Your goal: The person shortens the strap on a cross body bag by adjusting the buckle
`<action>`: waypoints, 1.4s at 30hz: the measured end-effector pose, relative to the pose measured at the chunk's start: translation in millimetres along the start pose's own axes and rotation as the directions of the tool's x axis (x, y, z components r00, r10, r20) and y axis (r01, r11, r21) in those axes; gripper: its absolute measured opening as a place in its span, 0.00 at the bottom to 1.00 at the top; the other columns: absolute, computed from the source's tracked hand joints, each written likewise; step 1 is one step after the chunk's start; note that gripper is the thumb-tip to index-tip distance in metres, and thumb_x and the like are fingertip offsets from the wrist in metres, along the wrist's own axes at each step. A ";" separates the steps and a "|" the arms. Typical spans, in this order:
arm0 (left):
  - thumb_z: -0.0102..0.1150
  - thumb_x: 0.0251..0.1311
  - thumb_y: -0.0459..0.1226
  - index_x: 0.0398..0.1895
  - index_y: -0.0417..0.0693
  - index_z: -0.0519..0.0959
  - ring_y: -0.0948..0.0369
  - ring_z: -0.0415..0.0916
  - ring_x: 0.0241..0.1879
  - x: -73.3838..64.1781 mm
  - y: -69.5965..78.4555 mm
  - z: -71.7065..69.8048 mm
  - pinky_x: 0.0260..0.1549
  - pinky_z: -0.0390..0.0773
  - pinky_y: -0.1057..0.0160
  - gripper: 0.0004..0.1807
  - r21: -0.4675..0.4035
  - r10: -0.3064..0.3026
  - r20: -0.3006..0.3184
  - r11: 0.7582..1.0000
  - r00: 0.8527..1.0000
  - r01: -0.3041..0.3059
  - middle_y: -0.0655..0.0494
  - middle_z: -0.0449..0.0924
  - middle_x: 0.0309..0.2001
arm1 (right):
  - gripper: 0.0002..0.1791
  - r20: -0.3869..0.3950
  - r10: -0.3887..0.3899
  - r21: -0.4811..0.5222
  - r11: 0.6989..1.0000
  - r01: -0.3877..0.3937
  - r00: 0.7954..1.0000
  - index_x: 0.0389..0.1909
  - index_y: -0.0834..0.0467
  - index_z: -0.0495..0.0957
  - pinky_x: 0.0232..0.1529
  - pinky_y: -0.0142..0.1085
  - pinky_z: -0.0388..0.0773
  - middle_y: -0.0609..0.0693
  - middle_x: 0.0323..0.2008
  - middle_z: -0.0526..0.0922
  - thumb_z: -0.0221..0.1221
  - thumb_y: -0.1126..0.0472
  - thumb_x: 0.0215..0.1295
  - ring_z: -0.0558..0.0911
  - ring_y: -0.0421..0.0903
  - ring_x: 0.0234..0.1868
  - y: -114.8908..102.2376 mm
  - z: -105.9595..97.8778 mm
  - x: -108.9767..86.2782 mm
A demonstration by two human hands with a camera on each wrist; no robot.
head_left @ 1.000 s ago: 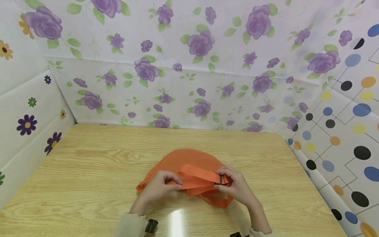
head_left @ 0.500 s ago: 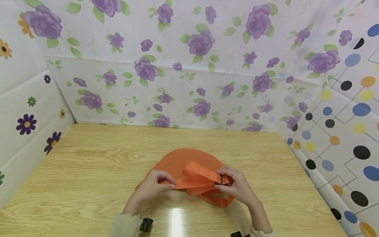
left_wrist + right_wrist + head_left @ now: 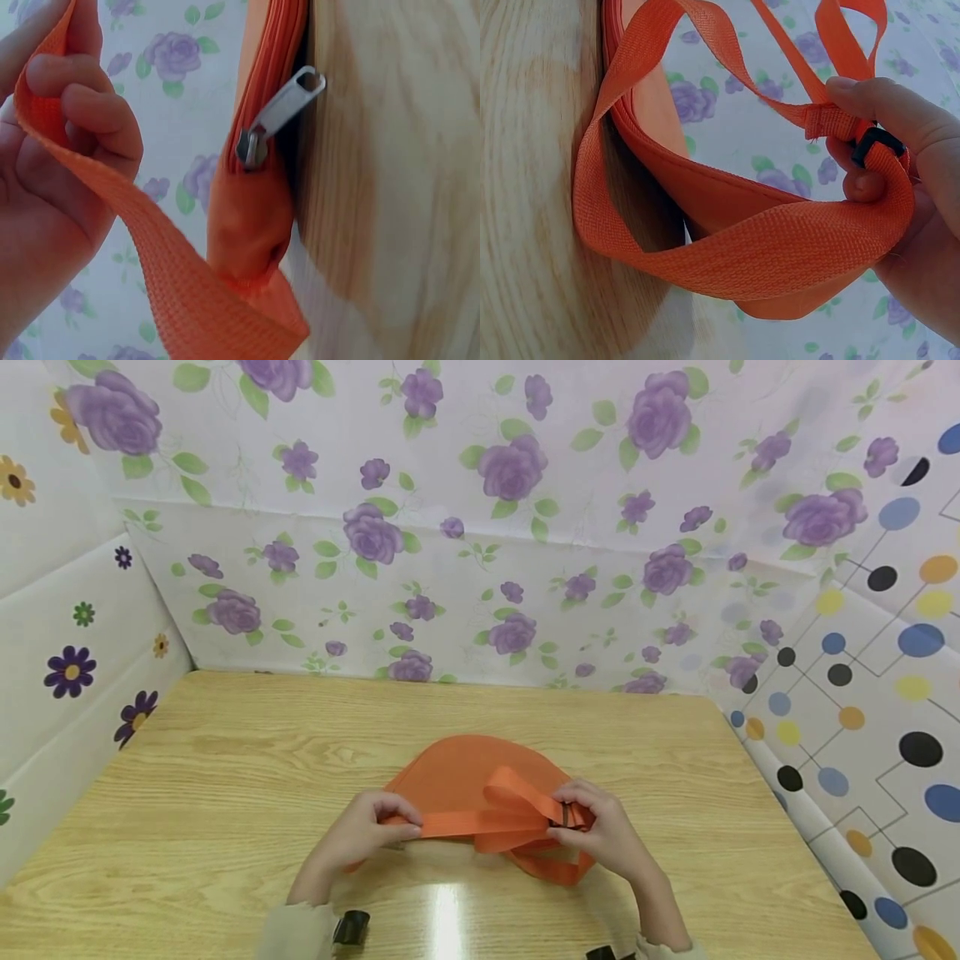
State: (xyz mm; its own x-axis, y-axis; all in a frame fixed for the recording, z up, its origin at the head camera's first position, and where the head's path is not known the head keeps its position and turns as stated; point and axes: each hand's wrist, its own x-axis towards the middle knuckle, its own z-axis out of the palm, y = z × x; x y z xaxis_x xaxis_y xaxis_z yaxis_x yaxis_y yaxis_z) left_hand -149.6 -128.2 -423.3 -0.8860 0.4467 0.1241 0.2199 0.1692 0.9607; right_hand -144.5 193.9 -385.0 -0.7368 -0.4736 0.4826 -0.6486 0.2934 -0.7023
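Observation:
An orange half-moon zip bag (image 3: 480,764) lies on the table, its rounded side away from me. My left hand (image 3: 367,831) pinches the orange webbing strap (image 3: 453,824) between thumb and fingers, near the bag's left end. On the other side my right hand (image 3: 600,827) grips the strap at its black buckle (image 3: 877,144). Between the hands one length of strap runs taut, and a loose loop (image 3: 510,785) stands up beside the buckle. In the left wrist view a silver zipper pull (image 3: 289,101) sticks out from the bag's end.
The wood-grain table (image 3: 247,752) carries the bag. Behind it rises a white sheet with purple flowers (image 3: 450,585). Patterned sheets also close off the left side and the dotted right side (image 3: 847,718). Black objects (image 3: 351,928) show near both sleeves.
My left hand has slid leftward along with the strap, drawing out the length between the hands. The loose loop has shrunk toward the buckle. My right hand has barely moved.

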 end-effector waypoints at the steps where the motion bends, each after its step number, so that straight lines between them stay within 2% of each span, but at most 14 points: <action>1: 0.61 0.52 0.32 0.29 0.36 0.80 0.62 0.74 0.27 -1.0 -0.1 -1.2 0.27 0.77 0.60 0.05 0.000 0.010 -0.001 1.000 1.000 -0.010 0.47 0.78 0.31 | 0.18 -0.001 -0.001 0.001 1.000 0.001 1.000 0.36 0.65 0.75 0.28 0.33 0.75 0.56 0.36 0.76 0.66 0.77 0.40 0.75 0.47 0.33 0.2 -0.1 -0.2; 5: 0.61 0.52 0.31 0.30 0.36 0.80 0.64 0.74 0.29 -4.5 -0.2 -6.0 0.29 0.76 0.65 0.05 0.009 0.041 -0.005 0.999 0.999 -0.041 0.47 0.79 0.32 | 0.18 -0.001 0.007 0.004 1.000 -0.007 1.000 0.36 0.65 0.75 0.28 0.33 0.74 0.56 0.36 0.76 0.66 0.77 0.40 0.75 0.47 0.33 0.7 -0.4 -0.7; 14: 0.59 0.53 0.29 0.31 0.30 0.78 0.62 0.76 0.31 -11.4 -2.5 -15.3 0.31 0.77 0.59 0.06 -0.051 0.031 0.029 0.998 0.999 -0.029 0.42 0.77 0.33 | 0.18 -0.001 0.004 0.017 1.000 -0.004 1.000 0.36 0.66 0.75 0.27 0.32 0.74 0.54 0.36 0.76 0.66 0.78 0.40 0.74 0.47 0.31 2.8 -1.4 -1.7; 21: 0.60 0.53 0.31 0.31 0.32 0.79 0.63 0.75 0.31 -14.8 -4.4 -20.5 0.31 0.77 0.63 0.08 -0.013 0.002 0.014 1.000 1.000 -0.002 0.48 0.78 0.33 | 0.18 -0.004 -0.001 0.008 1.000 0.001 1.000 0.36 0.66 0.75 0.26 0.31 0.74 0.54 0.36 0.76 0.66 0.77 0.40 0.74 0.46 0.31 4.6 -0.9 -2.7; 28: 0.59 0.54 0.31 0.31 0.33 0.79 0.63 0.76 0.30 -19.4 -8.7 -27.6 0.30 0.77 0.61 0.06 -0.014 0.015 0.021 1.000 1.000 -0.015 0.45 0.78 0.33 | 0.18 -0.001 0.008 -0.001 1.000 -0.008 1.000 0.35 0.65 0.76 0.27 0.32 0.74 0.53 0.36 0.76 0.66 0.77 0.40 0.74 0.46 0.32 4.9 -0.7 -2.3; 35: 0.61 0.52 0.31 0.30 0.32 0.79 0.65 0.74 0.30 -25.1 -11.7 -34.1 0.29 0.75 0.66 0.07 0.042 0.023 -0.011 0.999 1.000 -0.022 0.54 0.79 0.32 | 0.18 0.001 0.009 0.014 1.000 -0.009 1.000 0.36 0.66 0.75 0.26 0.31 0.74 0.54 0.36 0.75 0.66 0.77 0.41 0.74 0.46 0.30 5.8 -1.9 -3.9; 38: 0.61 0.52 0.31 0.30 0.33 0.80 0.66 0.74 0.30 -28.1 -11.7 -37.0 0.29 0.75 0.66 0.07 0.048 -0.005 -0.018 0.999 1.000 0.006 0.51 0.79 0.33 | 0.18 0.003 0.004 0.014 1.000 -0.004 1.000 0.36 0.66 0.75 0.25 0.31 0.73 0.54 0.36 0.75 0.66 0.77 0.41 0.73 0.47 0.29 6.2 -2.4 -4.1; 42: 0.60 0.53 0.33 0.32 0.33 0.79 0.69 0.64 0.17 -33.8 -10.4 -42.8 0.15 0.69 0.69 0.08 0.024 -0.091 -0.030 0.996 0.995 0.091 0.50 0.78 0.30 | 0.17 0.001 0.015 -0.005 1.000 -0.015 1.000 0.35 0.66 0.75 0.25 0.31 0.73 0.55 0.36 0.75 0.66 0.77 0.41 0.73 0.47 0.29 6.0 -3.7 -4.1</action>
State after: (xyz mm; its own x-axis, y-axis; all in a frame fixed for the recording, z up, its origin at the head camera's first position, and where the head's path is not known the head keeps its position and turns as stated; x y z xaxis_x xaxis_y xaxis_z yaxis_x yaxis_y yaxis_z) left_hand -139.4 -182.7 -426.9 -0.9143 0.4027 0.0440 0.1476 0.2300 0.9619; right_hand -146.0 200.7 -389.3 -0.7462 -0.4702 0.4713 -0.6385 0.3049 -0.7067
